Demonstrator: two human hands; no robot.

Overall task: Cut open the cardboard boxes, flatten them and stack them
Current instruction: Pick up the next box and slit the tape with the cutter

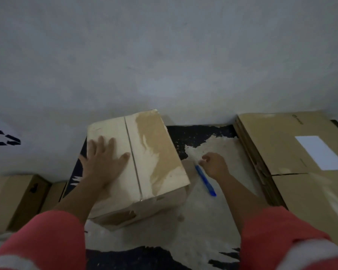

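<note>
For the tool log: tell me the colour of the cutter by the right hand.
The slim plastic cutter is blue; head view.

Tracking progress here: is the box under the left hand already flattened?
No, the box stands upright with its top flaps closed, the left hand flat on it.

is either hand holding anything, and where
Left hand: flat on the box, holding nothing. Right hand: curled at the far end of the blue cutter; grip unclear.

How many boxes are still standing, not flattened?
2 clearly: middle box under the left hand, side box at lower left. A brown shape beside it may be a third.
</note>
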